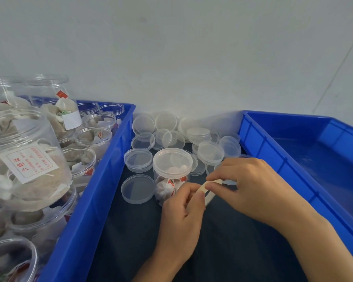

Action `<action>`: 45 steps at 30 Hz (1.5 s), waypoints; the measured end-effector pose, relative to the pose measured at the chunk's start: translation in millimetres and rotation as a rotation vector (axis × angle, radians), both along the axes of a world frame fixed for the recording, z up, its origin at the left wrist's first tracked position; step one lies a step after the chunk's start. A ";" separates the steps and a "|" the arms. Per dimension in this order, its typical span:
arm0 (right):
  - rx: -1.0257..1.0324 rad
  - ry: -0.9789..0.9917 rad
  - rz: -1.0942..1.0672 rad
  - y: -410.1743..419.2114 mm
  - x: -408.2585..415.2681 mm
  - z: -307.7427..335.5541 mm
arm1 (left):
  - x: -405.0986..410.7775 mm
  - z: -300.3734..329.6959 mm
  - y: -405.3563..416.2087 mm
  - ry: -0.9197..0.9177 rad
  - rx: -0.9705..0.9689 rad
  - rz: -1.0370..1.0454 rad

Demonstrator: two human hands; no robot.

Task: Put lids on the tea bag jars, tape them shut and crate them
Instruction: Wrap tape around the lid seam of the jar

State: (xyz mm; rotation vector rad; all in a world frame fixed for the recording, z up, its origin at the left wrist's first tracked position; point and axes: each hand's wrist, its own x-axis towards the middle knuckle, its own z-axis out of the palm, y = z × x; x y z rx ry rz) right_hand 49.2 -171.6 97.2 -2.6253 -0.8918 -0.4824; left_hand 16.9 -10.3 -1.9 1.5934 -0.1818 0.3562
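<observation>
— Both hands first: what are they doing?

— Left hand (pixel 181 204) and right hand (pixel 251 186) meet in front of me over the dark bench (pixel 130 241). Each pinches the roll of tape (pixel 209 189) between thumb and fingertips. It is a pale, cream-coloured strip or ring, mostly hidden by my fingers, so I cannot tell its full shape.

— And the jar you are working on?

— It (pixel 171 176) stands upright on the bench just beyond my left hand, touching or nearly touching my knuckles. It is clear plastic, round, with a clear lid (pixel 172 161) seated on top. Through the wall I can see white tea bags with small red tags.

— How many loose lids are there?

— They lie in a heap (pixel 192 135) behind and beside the jar, some flat, some leaning on each other. They overlap too much for an exact count; I make out well over a dozen. One (pixel 138 188) lies flat just left of the jar, another (pixel 138 159) behind that.

— Crates?

— Two blue ones. The left crate (pixel 102 180) is packed with open jars of tea bags, stacked in layers; a large one (pixel 27 159) near me shows a white label with red print. The right crate (pixel 293 159) holds nothing that I can see.
</observation>
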 end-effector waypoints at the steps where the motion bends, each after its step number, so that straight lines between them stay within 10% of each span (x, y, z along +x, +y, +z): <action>1: 0.004 0.017 -0.009 0.0 -1.1 2.4 | 0.2 0.1 0.4 -0.016 0.017 0.018; 32: -0.471 0.053 -0.454 35.0 -27.1 10.0 | -3.3 -1.2 -4.0 -0.143 0.182 0.044; 41: -0.765 0.082 -0.266 28.6 -11.5 9.6 | -1.3 -3.0 -1.3 -0.129 0.164 0.039; 45: -0.436 0.174 -0.209 26.4 -4.4 13.2 | -1.4 -3.3 0.9 -0.096 0.130 0.046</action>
